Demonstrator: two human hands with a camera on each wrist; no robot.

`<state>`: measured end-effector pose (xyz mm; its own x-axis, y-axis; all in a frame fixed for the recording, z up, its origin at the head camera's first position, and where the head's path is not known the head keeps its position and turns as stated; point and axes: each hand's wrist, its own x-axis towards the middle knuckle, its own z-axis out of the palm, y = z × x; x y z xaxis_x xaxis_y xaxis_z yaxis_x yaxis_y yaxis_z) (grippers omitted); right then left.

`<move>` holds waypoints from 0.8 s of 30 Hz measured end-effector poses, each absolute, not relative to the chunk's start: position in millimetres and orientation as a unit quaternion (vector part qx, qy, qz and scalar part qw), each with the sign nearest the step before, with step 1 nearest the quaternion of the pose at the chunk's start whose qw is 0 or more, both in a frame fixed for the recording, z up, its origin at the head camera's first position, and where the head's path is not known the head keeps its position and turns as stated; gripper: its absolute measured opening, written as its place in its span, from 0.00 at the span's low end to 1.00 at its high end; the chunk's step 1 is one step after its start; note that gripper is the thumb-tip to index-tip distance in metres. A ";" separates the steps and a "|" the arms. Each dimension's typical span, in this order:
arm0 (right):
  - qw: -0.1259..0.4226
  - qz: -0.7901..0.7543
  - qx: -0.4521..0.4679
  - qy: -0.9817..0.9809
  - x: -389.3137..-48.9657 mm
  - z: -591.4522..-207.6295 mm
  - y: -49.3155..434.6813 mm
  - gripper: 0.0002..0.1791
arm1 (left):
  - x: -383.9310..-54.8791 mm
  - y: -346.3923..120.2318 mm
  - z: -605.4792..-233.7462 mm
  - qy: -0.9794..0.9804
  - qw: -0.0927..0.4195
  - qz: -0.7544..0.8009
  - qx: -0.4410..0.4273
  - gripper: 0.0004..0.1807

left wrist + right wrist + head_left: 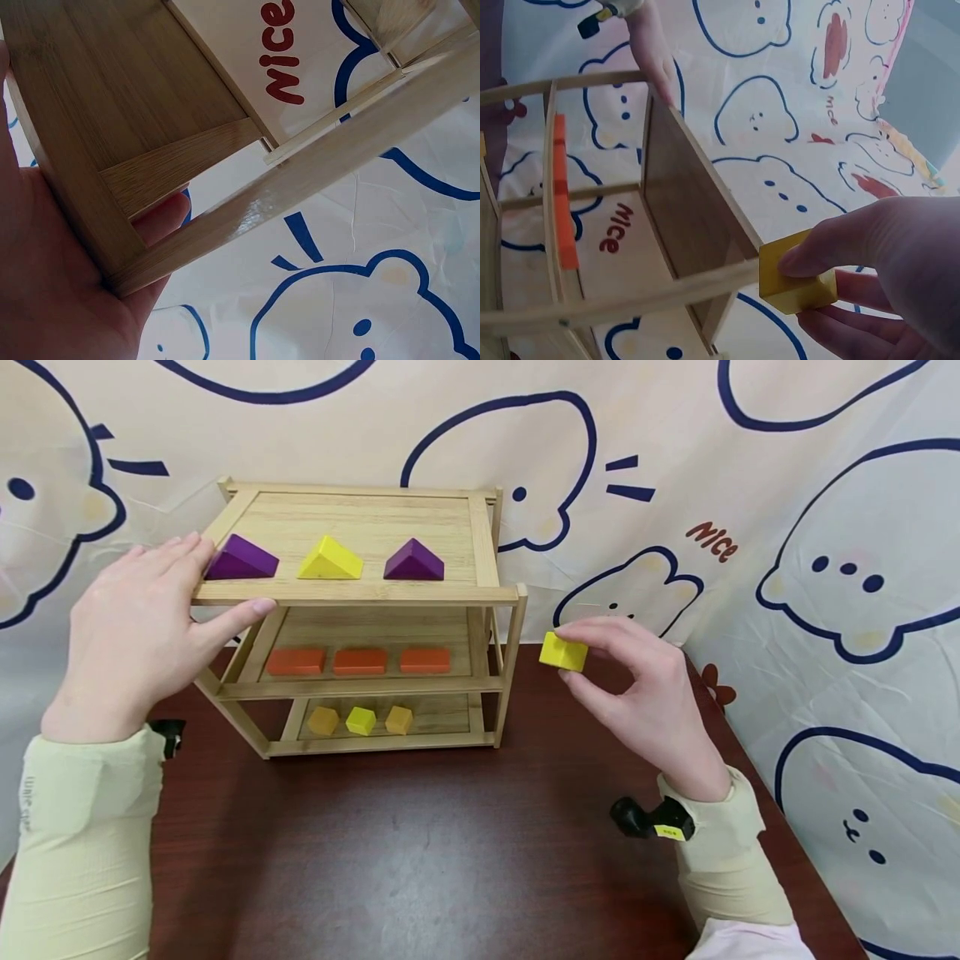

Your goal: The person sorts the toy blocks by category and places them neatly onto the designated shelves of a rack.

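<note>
A three-tier wooden shelf stands on the dark table. My left hand holds its top front-left corner, thumb along the front rail; the left wrist view shows that corner from below. To the right of the shelf, my right hand pinches a small yellow block between thumb and fingers, raised above the table. On the top tier sit a purple triangular block, a yellow triangular block and another purple triangular block.
The middle tier bears three orange-red rectangular blocks in a row. On the bottom tier are two orange cubes with a yellow cube between them. A cartoon-print cloth hangs behind and to the right of the dark table.
</note>
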<state>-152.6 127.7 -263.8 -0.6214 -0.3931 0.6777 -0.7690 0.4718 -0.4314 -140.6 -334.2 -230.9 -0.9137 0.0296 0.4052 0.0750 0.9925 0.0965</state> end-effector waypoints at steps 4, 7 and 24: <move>0.247 0.376 0.376 -0.810 -150.9 -267.1 122.4 0.25 | -140.7 -334.4 -230.1 -0.977 0.205 -0.057 -0.028 0.53; 0.241 0.377 0.386 -0.806 -149.9 -270.3 118.8 0.25 | -140.6 -334.3 -229.5 -0.978 0.201 -0.056 -0.026 0.53; 0.174 0.385 0.427 -0.799 -144.9 -287.2 102.1 0.25 | -140.6 -333.8 -230.3 -0.978 0.201 -0.056 -0.026 0.54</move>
<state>-144.9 102.1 -287.2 -0.5742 -0.5489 0.6075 -0.8171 0.3378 -0.4671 -140.6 -333.8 -230.3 -0.9179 0.0279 0.3957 0.0731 0.9923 0.0998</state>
